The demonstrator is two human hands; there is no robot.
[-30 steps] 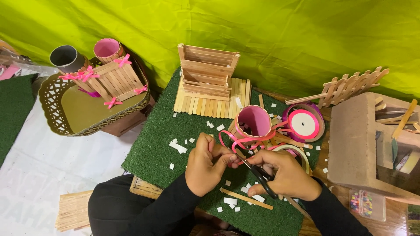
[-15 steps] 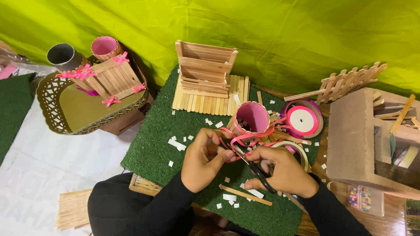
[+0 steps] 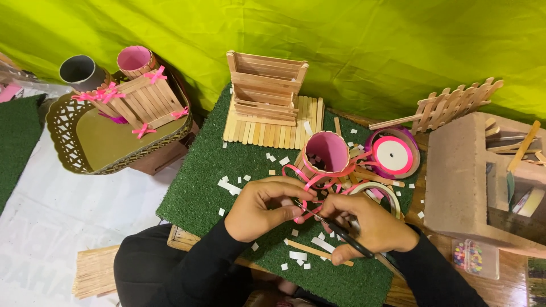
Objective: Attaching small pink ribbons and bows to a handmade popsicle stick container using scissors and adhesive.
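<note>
My left hand (image 3: 266, 206) pinches a thin pink ribbon (image 3: 307, 183) just in front of a small stick-clad cup with a pink inside (image 3: 326, 153). My right hand (image 3: 369, 223) holds black scissors (image 3: 335, 227), with their tips at the ribbon between my hands. The ribbon curls in loose loops from a pink ribbon spool (image 3: 392, 153) to the right of the cup. Both hands hover over a green turf mat (image 3: 205, 170) strewn with white paper scraps.
A wooden stick crate on a stick base (image 3: 267, 94) stands behind the cup. To the left, an oval gold tray (image 3: 94, 142) bears a bowed stick box and two cups. A stick fence (image 3: 455, 105) and a brown box (image 3: 460, 176) are on the right. A tape roll (image 3: 378, 190) lies by my right hand.
My hands have stayed close together at the ribbon, with small shifts. The scissors' tips have moved up to the ribbon between the two hands.
</note>
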